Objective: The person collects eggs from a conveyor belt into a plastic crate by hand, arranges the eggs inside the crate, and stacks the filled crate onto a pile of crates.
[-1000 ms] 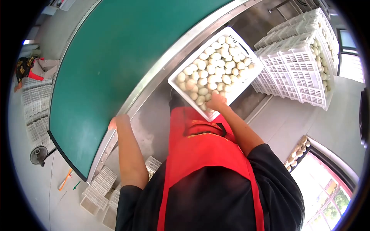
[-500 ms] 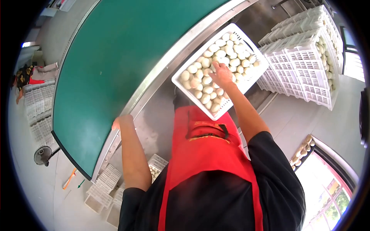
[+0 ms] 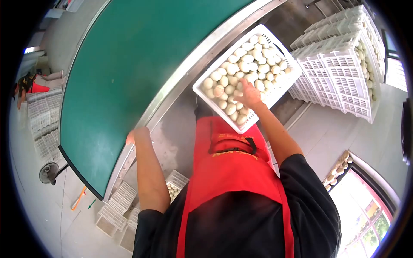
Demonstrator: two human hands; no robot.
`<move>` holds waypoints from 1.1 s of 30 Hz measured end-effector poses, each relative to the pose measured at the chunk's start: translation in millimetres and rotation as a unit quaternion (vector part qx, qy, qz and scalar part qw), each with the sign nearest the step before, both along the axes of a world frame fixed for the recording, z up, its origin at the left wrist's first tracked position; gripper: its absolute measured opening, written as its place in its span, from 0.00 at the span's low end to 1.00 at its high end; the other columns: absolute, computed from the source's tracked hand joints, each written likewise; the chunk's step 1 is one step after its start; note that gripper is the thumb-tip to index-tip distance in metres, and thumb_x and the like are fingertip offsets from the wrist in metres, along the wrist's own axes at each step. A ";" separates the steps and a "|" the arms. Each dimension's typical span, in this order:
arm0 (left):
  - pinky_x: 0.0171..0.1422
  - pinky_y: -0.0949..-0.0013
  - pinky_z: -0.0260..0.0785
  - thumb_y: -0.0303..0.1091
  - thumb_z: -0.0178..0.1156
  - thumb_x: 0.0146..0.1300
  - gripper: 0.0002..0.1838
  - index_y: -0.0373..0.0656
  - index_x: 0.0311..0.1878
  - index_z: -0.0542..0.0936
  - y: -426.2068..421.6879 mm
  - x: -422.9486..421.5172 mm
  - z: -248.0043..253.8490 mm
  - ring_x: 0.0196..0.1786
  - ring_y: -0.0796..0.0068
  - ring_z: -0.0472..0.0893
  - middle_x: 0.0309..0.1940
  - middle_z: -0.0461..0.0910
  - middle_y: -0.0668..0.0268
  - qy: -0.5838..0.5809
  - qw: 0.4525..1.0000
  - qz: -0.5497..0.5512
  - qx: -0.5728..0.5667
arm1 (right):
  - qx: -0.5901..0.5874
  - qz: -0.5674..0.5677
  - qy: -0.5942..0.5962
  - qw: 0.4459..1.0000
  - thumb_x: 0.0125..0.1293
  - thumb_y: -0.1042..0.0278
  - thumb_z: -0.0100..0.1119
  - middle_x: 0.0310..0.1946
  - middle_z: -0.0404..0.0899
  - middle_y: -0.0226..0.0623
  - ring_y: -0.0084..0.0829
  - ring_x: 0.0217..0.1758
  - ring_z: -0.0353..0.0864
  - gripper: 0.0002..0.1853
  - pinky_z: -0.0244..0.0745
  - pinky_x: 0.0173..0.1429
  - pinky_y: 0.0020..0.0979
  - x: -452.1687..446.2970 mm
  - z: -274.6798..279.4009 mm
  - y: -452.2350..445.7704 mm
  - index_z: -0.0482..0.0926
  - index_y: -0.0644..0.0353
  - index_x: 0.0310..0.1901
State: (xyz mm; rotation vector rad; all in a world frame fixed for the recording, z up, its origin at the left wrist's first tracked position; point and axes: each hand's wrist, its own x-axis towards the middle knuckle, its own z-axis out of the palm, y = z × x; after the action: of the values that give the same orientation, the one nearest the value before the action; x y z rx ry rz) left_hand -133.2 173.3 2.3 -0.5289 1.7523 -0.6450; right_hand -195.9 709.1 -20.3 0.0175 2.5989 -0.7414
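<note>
pale oval eggs (image 3: 244,66) in a white plastic crate (image 3: 287,82) are partly covered by the right hand (image 3: 249,95), fingers spread; the left hand's (image 3: 137,134) finger state cannot be told.

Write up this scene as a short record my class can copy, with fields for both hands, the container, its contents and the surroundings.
Right hand: the right hand is over the eggs, thumb and forefinger apart; whether it grips one is unclear
Left hand: the left hand rests at the metal edge of the green surface
Container: white crate, handle slot at one end
Contents: many pale eggs
Clothing: red apron, dark sleeves
Nearby: stacked white crates, with eggs showing
</note>
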 end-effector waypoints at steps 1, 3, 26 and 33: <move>0.64 0.31 0.72 0.44 0.60 0.70 0.22 0.49 0.64 0.86 3.1 -3.2 0.2 0.67 0.56 0.82 0.64 0.84 0.61 -0.006 1.000 -0.009 0.005 | 0.007 0.006 -0.011 1.000 0.50 0.49 0.80 0.54 0.78 0.58 0.58 0.56 0.82 0.47 0.78 0.60 0.53 -3.3 0.9 6.1 0.68 0.53 0.70; 0.64 0.31 0.72 0.45 0.60 0.69 0.23 0.50 0.64 0.86 19.7 -11.1 19.4 0.67 0.56 0.82 0.65 0.84 0.61 -0.023 0.999 -0.027 0.018 | -0.018 -0.040 -0.006 0.999 0.55 0.49 0.76 0.54 0.79 0.58 0.60 0.57 0.81 0.42 0.77 0.61 0.53 -4.2 4.1 17.0 0.69 0.54 0.69; 0.69 0.30 0.67 0.49 0.66 0.68 0.24 0.52 0.64 0.85 16.3 -11.8 16.0 0.72 0.50 0.76 0.68 0.80 0.62 -0.016 1.000 -0.012 -0.007 | 0.222 -0.023 0.055 0.973 0.62 0.78 0.58 0.57 0.80 0.48 0.51 0.63 0.80 0.22 0.78 0.65 0.49 -31.0 -17.6 151.6 0.78 0.52 0.58; 0.71 0.30 0.64 0.59 0.57 0.72 0.31 0.46 0.65 0.85 34.9 -3.5 5.6 0.70 0.47 0.78 0.68 0.81 0.55 0.132 0.990 0.056 -0.002 | 0.139 0.021 0.110 0.984 0.63 0.77 0.60 0.57 0.81 0.53 0.57 0.62 0.79 0.26 0.76 0.64 0.50 -47.5 -89.6 200.9 0.77 0.57 0.64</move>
State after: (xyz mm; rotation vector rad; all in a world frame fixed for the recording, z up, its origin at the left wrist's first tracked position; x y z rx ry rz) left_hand -136.7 208.2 7.9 -0.7372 1.9525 -0.5178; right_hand -243.4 910.0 -109.9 -0.0373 2.8842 -0.3785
